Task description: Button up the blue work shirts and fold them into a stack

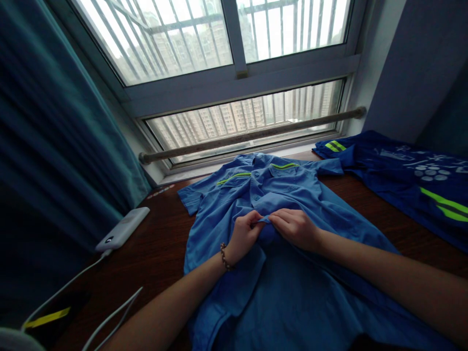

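A light blue short-sleeved shirt (343,214) lies spread out, its collar towards the window and yellow-green strips above its chest pockets. Buttons are done up along the upper front, while the lower front hangs apart. Over the middle of the placket, my left hand (245,236) pinches the shirt's edge between thumb and fingers. Close beside it, my right hand (294,228) grips the same fold of cloth. The fingertips nearly meet, and any button between them is hidden. A braided bracelet (225,257) circles my left wrist.
A darker blue garment (387,165) with reflective strips lies to the right on the brown wooden surface (161,229). At the left are a white power bank (124,228) with a cable (66,287) and a blue curtain (54,122). A rail (252,136) crosses the window.
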The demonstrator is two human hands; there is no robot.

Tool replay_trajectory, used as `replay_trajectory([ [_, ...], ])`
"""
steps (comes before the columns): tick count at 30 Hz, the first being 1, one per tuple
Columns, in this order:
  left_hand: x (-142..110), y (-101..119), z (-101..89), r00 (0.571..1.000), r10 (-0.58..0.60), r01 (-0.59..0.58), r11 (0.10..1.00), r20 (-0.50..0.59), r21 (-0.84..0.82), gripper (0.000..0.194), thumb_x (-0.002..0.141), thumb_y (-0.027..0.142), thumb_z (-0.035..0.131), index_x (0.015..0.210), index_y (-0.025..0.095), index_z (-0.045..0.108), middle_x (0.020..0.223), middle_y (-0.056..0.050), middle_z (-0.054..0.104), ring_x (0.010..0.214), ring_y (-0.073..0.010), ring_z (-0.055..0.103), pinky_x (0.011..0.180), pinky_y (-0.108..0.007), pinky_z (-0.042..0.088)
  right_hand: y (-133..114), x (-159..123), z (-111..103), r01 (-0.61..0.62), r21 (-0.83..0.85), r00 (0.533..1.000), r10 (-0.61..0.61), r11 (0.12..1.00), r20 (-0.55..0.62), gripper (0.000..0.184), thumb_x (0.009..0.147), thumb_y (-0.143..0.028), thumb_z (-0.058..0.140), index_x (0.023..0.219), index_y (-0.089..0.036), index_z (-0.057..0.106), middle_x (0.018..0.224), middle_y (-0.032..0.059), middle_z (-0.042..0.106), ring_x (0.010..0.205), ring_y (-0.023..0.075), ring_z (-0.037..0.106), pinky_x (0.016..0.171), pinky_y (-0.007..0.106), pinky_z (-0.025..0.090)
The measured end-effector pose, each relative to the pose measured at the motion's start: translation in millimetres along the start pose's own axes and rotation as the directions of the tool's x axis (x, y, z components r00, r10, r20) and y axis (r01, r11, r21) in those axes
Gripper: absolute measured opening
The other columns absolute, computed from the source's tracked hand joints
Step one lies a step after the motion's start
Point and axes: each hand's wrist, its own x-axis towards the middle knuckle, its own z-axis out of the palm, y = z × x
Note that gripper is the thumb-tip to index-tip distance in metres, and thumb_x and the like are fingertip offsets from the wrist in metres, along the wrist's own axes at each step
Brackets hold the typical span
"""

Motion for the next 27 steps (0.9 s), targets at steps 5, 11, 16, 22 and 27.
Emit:
replay_trajectory([
  [5,-2.9,6.9,0.5,0.999,0.031,-0.030,0.997,-0.021,0.074,0.015,0.077,0.024,0.050,0.064,0.016,0.049,0.058,0.003,0.052,0.053,-0.0093,0.046,0.052,-0.021,0.034,-2.2,0.0,2.5,-0.017,-0.051,1.000,0.018,0.999,0.022,0.023,0.086,-0.013,0.036,0.069,-0.014,0.051,0.069,0.0055,0.055,0.070,0.0142,0.052,0.063,0.026,0.040],
  [11,-5.4,7.1,2.5,0.996,0.064,-0.054,0.986,-0.060,0.157,0.017,0.076,0.023,0.049,0.061,0.017,0.045,0.054,0.004,0.048,0.051,-0.0086,0.045,0.051,-0.020,0.033,-8.2,5.3,-7.0,0.084,-0.105,0.996,-0.081,0.991,0.031,0.027,0.086,-0.011,0.035,0.065,-0.016,0.049,0.067,0.0046,0.053,0.065,0.0133,0.049,0.060,0.025,0.039],
  [16,-7.7,4.1,3.5,0.993,0.099,-0.087,0.981,-0.059,0.175,0.017,0.077,0.022,0.048,0.062,0.018,0.043,0.054,0.004,0.049,0.049,-0.0081,0.044,0.050,-0.020,0.033,-11.4,6.9,-9.6,0.056,-0.081,0.998,-0.057,0.995,-0.012,0.025,0.086,-0.011,0.037,0.065,-0.015,0.051,0.071,0.0063,0.057,0.071,0.0142,0.053,0.065,0.026,0.044],
  [22,-10.1,6.9,5.9,0.993,0.083,-0.068,0.984,-0.088,0.162,0.016,0.076,0.021,0.046,0.062,0.018,0.041,0.052,0.004,0.046,0.047,-0.0083,0.044,0.049,-0.020,0.032,-11.1,6.5,-11.5,0.103,-0.031,0.989,-0.106,0.994,-0.102,0.022,0.086,-0.013,0.037,0.073,-0.014,0.054,0.081,0.0092,0.061,0.082,0.0159,0.057,0.072,0.028,0.048],
  [27,-9.9,7.4,5.7,0.992,0.041,-0.030,0.996,-0.122,0.088,0.010,0.075,0.018,0.044,0.066,0.019,0.041,0.050,0.006,0.042,0.044,-0.0081,0.041,0.045,-0.020,0.030,-13.4,8.3,-14.6,0.209,-0.039,0.968,-0.213,0.977,-0.132,0.019,0.084,-0.011,0.042,0.070,-0.015,0.054,0.084,0.0070,0.063,0.084,0.0152,0.057,0.073,0.027,0.049],
])
